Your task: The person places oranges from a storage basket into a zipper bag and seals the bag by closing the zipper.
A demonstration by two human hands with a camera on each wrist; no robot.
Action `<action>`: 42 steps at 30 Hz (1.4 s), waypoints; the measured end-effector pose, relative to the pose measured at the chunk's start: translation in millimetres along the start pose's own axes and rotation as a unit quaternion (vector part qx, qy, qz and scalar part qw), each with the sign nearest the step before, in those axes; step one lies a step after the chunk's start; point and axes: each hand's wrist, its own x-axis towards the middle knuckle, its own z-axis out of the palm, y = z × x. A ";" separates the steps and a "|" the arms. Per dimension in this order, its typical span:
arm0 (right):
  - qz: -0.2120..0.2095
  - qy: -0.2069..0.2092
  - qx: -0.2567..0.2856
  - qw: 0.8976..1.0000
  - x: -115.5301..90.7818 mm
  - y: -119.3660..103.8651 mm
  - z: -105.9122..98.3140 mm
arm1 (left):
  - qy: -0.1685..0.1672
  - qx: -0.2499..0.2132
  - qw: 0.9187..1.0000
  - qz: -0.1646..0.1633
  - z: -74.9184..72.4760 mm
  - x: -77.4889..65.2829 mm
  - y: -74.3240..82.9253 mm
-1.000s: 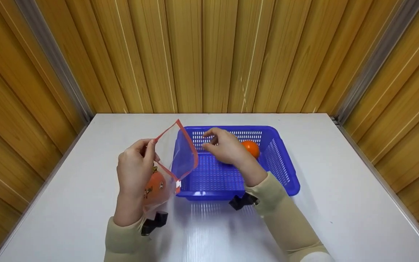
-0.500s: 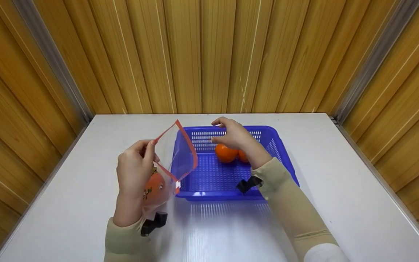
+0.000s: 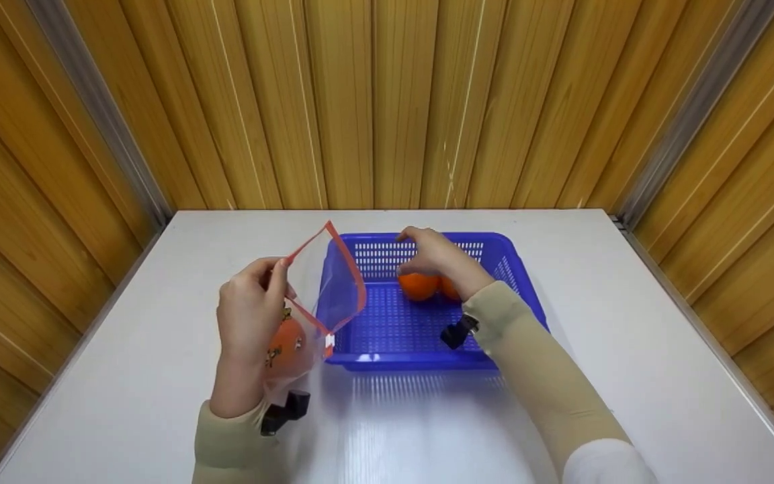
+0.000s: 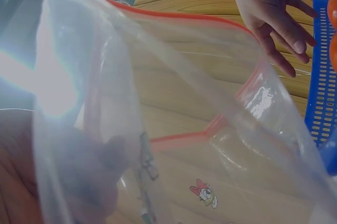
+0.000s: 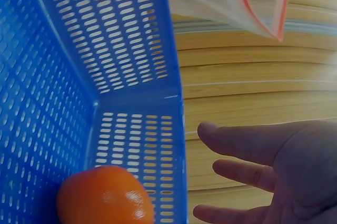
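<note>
My left hand [image 3: 247, 319] pinches the rim of a clear zip bag [image 3: 338, 289] with red edging and cartoon prints, keeping its mouth wide. An orange fruit [image 3: 285, 348] shows low in the bag, partly behind my hand. To the right, my right hand [image 3: 435, 254] is over a blue basket [image 3: 394, 361], just above an orange [image 3: 418, 288]; its fingers are spread and slightly bent. In the right wrist view this hand [image 5: 310, 168] appears apart from the orange [image 5: 105, 197] and the basket wall. A second orange [image 3: 449, 289] is partly covered by my right wrist.
The basket stands on a white table [image 3: 138, 323], its left wall behind the bag's mouth. Wood-patterned panels [image 3: 394, 101] enclose the back and sides. The bag's white slider [image 3: 330, 340] sits at the near end of its red edge.
My right hand has moved right and away from the bag, then lowered toward the nearer orange. Both oranges came into view as it shifted. The left hand and the bag stay where they were.
</note>
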 end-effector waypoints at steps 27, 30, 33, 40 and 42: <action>0.021 -0.024 -0.104 0.994 18.3 10.0 31.0 | 0.005 0.010 1.000 0.010 0.2 -0.4 -2.2; 0.036 -0.029 -0.105 0.993 18.6 11.6 32.6 | 0.003 0.008 1.000 0.008 0.4 -0.1 -1.8; 0.044 -0.034 -0.102 0.993 18.5 13.8 33.3 | 0.001 0.006 1.000 0.006 0.4 -0.1 -1.2; 0.027 -0.040 -0.093 0.994 19.8 17.6 31.7 | 0.000 0.003 1.000 0.004 0.2 -1.1 -1.7; 0.020 -0.043 -0.086 0.995 19.9 17.8 29.9 | 0.000 0.002 1.000 0.003 -0.1 -1.0 -1.7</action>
